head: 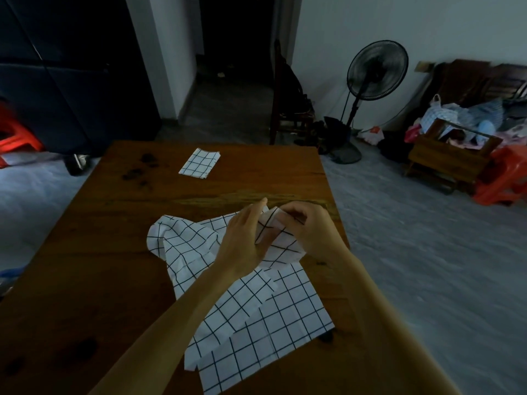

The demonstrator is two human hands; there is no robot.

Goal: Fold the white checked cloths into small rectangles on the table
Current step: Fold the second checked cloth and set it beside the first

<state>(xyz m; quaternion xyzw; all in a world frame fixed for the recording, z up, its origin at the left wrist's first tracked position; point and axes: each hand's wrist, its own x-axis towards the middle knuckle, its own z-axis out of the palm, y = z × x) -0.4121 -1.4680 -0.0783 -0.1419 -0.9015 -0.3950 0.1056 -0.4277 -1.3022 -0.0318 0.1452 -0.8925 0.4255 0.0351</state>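
A loose white checked cloth (245,303) lies crumpled across the near right part of the wooden table (99,223). Its far corner is lifted off the wood between both hands. My left hand (242,238) holds the cloth from the left, fingers stretched toward the far edge. My right hand (308,229) pinches the raised corner from the right, fingers curled. A second white checked cloth (199,163), folded into a small rectangle, rests near the far edge of the table.
Dark stains (139,169) mark the table's far left. Past the table stand a black pedestal fan (373,72), a dark wooden chair (288,109) and a doorway. Red plastic stools (502,178) and a wooden bench piled with clothes sit at the right wall.
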